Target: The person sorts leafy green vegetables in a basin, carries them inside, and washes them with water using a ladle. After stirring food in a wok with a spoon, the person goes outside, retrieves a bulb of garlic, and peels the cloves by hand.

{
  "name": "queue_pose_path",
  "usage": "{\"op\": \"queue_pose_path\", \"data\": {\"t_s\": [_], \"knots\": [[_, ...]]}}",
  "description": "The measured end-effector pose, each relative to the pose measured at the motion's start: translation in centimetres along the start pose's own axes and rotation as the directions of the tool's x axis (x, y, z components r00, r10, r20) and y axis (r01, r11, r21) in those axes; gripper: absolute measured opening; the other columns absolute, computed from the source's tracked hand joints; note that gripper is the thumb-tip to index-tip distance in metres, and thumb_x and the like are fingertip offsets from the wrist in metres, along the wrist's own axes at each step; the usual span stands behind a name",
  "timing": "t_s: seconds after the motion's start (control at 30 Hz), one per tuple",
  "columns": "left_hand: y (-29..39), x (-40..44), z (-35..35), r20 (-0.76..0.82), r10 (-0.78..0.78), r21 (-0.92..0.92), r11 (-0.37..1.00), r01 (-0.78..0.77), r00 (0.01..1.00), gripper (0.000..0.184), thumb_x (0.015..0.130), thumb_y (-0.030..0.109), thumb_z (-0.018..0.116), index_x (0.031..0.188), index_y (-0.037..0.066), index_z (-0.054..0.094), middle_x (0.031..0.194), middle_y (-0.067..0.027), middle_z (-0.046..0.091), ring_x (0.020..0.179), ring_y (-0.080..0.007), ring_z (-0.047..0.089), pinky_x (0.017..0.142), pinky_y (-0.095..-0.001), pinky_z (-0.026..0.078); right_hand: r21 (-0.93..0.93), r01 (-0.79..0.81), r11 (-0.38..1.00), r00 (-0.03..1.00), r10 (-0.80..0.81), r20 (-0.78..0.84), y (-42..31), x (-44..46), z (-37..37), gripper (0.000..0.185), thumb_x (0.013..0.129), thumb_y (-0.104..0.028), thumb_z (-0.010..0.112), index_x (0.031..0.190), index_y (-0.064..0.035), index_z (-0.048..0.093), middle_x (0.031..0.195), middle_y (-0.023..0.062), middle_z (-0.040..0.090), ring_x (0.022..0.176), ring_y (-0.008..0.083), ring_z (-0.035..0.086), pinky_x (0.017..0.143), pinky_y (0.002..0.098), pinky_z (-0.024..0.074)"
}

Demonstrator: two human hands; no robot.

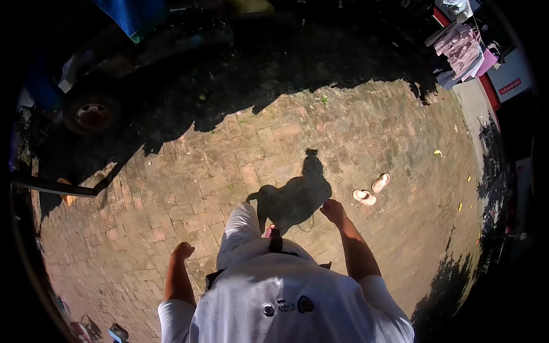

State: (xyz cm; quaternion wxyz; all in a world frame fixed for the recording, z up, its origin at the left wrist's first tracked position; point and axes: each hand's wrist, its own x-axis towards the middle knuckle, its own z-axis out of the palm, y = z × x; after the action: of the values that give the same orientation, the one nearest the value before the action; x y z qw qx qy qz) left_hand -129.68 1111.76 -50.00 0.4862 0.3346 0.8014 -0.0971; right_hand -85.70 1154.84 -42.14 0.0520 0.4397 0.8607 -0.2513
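Observation:
My left hand (183, 250) hangs out to the left of my body with its fingers curled in. My right hand (333, 211) is swung forward on the other side, also closed like a loose fist. Nothing shows in either hand, and both are above the brick paving (240, 171), touching nothing. Closest to the right hand are a pair of pale clogs (372, 191) lying on the bricks and the edge of my own shadow (297, 194). One leg in light trousers (241, 223) is stretched forward below my white shirt.
Deep shade covers the far side, where a wheel (91, 116) and a blue sheet (131, 17) show. A dark bar (54, 186) juts in at the left. Clothes (460, 51) hang at the upper right. Small yellow bits (437, 153) lie on the right-hand ground.

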Motion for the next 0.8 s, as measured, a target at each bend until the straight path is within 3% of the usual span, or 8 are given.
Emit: {"op": "queue_pose_path", "data": {"t_s": [0.2,0.3,0.37,0.4,0.47,0.6,0.7,0.8], "knots": [[-0.2,9.3,-13.1,0.186,-0.369,-0.303,0.860,0.410,0.911,0.037,0.072,0.033,0.052,0.079,-0.002,0.061,0.084,-0.0224,0.059,0.085,-0.0307,0.057,0.077,-0.0391,0.045,0.334,0.075,0.940,0.990,-0.029,-0.141,-4.4,27.0,-13.8,0.018,0.072,-0.015,0.059,0.064,-0.0028,0.049,0.053,0.0065,0.048,0.048,0.0138,0.044,0.046,0.0284,0.0368],[5.9,18.5,-21.3,-0.139,-0.249,-0.162,0.961,0.226,0.959,0.033,0.073,0.029,0.052,0.076,-0.003,0.060,0.086,-0.0232,0.058,0.084,-0.0329,0.057,0.073,-0.0400,0.045,0.178,-0.309,0.934,0.946,0.283,0.158,-2.1,30.8,-13.9,0.022,0.074,-0.021,0.058,0.065,-0.0028,0.050,0.057,0.0101,0.053,0.053,0.0193,0.051,0.050,0.0313,0.0393],[14.3,22.5,-29.7,-0.259,-0.162,-0.287,0.954,0.084,0.952,0.034,0.075,0.033,0.052,0.090,0.002,0.057,0.087,-0.0211,0.059,0.083,-0.0321,0.057,0.072,-0.0400,0.045,-0.355,0.147,0.923,0.919,0.006,0.395,5.4,31.1,-9.9,0.027,0.076,-0.031,0.050,0.078,-0.0047,0.057,0.076,0.0140,0.060,0.074,0.0305,0.057,0.065,0.0398,0.0451],[19.0,24.6,-33.8,-0.277,-0.158,-0.408,0.912,0.033,0.948,0.033,0.076,0.033,0.053,0.095,0.006,0.055,0.087,-0.0191,0.059,0.084,-0.0319,0.057,0.071,-0.0398,0.045,-0.239,-0.221,0.946,0.853,0.306,0.422,1.1,30.9,-13.3,0.026,0.075,-0.029,0.051,0.082,-0.0057,0.058,0.079,0.0124,0.061,0.077,0.0287,0.058,0.069,0.0376,0.0459],[28.1,26.3,-43.4,-0.337,0.058,-0.415,0.887,-0.203,0.940,0.033,0.080,0.030,0.050,0.103,0.007,0.052,0.085,-0.0187,0.059,0.083,-0.0326,0.057,0.071,-0.0387,0.045,-0.070,-0.129,0.989,0.802,0.145,0.580,8.8,28.9,-10.3,0.024,0.074,-0.022,0.054,0.094,-0.0095,0.058,0.083,0.0156,0.061,0.081,0.0281,0.058,0.071,0.0351,0.0458],[38.7,30.1,-55.4,-0.444,0.260,-0.528,0.698,-0.485,0.858,0.031,0.081,0.027,0.048,0.105,0.007,0.050,0.090,-0.0174,0.059,0.084,-0.0300,0.057,0.071,-0.0355,0.045,-0.248,0.051,0.967,0.224,0.231,0.947,11.1,37.9,-11.4,0.032,0.076,-0.031,0.051,0.098,-0.0101,0.058,0.088,0.0180,0.059,0.084,0.0234,0.058,0.073,0.0304,0.0446],[39.4,35.3,-59.7,-0.434,0.158,-0.574,0.710,-0.407,0.887,0.028,0.081,0.027,0.050,0.100,0.006,0.052,0.083,-0.0161,0.060,0.078,-0.0277,0.059,0.067,-0.0343,0.046,-0.300,-0.224,0.927,0.386,0.367,0.846,7.3,51.8,-16.9,0.032,0.073,-0.028,0.051,0.101,-0.0142,0.057,0.101,0.0132,0.057,0.097,0.0284,0.052,0.081,0.0371,0.0423],[34.9,39.7,-58.0,-0.323,-0.145,-0.618,0.780,-0.093,0.935,0.028,0.080,0.028,0.052,0.096,0.005,0.054,0.081,-0.0169,0.060,0.078,-0.0279,0.059,0.068,-0.0351,0.046,-0.291,0.046,0.956,0.716,0.172,0.676,1.6,70.8,-21.3,0.027,0.073,-0.025,0.054,0.094,-0.0082,0.058,0.089,0.0137,0.061,0.086,0.0285,0.057,0.076,0.0366,0.0448]]}}
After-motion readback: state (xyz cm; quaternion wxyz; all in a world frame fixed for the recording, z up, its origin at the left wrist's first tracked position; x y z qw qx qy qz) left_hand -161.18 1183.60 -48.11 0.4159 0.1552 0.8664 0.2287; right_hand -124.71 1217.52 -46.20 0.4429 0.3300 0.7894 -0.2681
